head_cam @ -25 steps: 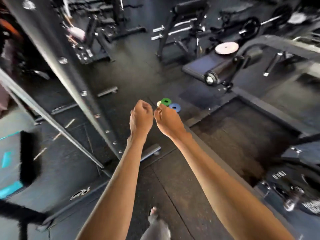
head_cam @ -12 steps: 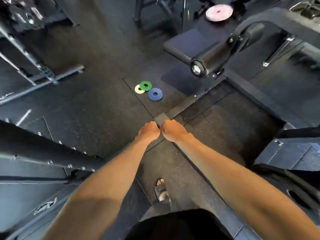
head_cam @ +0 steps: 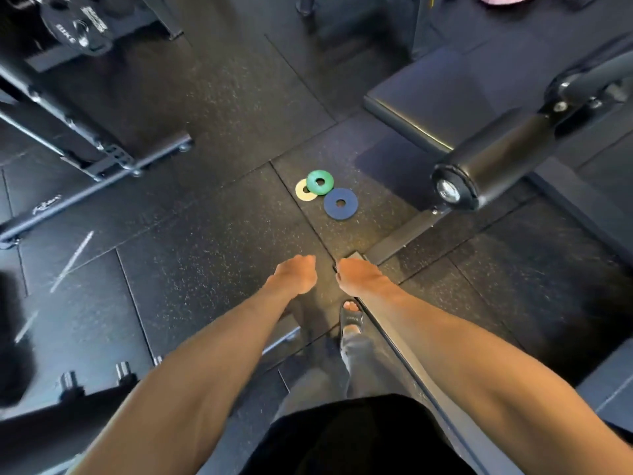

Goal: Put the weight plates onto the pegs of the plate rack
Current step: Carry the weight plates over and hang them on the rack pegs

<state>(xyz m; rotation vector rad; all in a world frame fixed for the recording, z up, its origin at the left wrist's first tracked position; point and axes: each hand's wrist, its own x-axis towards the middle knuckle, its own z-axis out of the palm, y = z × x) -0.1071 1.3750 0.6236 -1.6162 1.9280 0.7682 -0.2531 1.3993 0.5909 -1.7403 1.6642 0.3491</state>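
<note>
**A:** Status on your hands?

**B:** Both are out in front of you, low centre of view, backs up. Your left hand [head_cam: 296, 274] and your right hand [head_cam: 358, 275] are side by side with a small gap between them. Fingers on both are curled under into fists. Nothing shows in either.

**A:** Plates?

**B:** Three small weight plates lie flat on the rubber floor [head_cam: 205, 234], at 12 o'clock from your hands and apart from them. The green plate [head_cam: 329, 184] overlaps the edge of the yellow plate [head_cam: 300, 194], which is at its 8 o'clock. The blue plate [head_cam: 350, 208] is at green's 4 o'clock, just beside it. Can't tell if the rims touch.

**A:** Rack?

**B:** A black frame [head_cam: 102, 159] is at 10 o'clock and a large black plate [head_cam: 77, 27] is at 11. Two short metal stubs [head_cam: 121, 368] are at 7 o'clock. Can't tell if they're rack pegs.

**A:** Anything else near you?

**B:** A padded roller [head_cam: 493, 166] is at 2 o'clock, with a bench pad [head_cam: 428, 94] beyond it at 1. A flat metal bar [head_cam: 400, 236] runs on the floor from just past your right hand toward the roller. Your sandalled foot [head_cam: 351, 318] is at 6 o'clock from your right hand.
</note>
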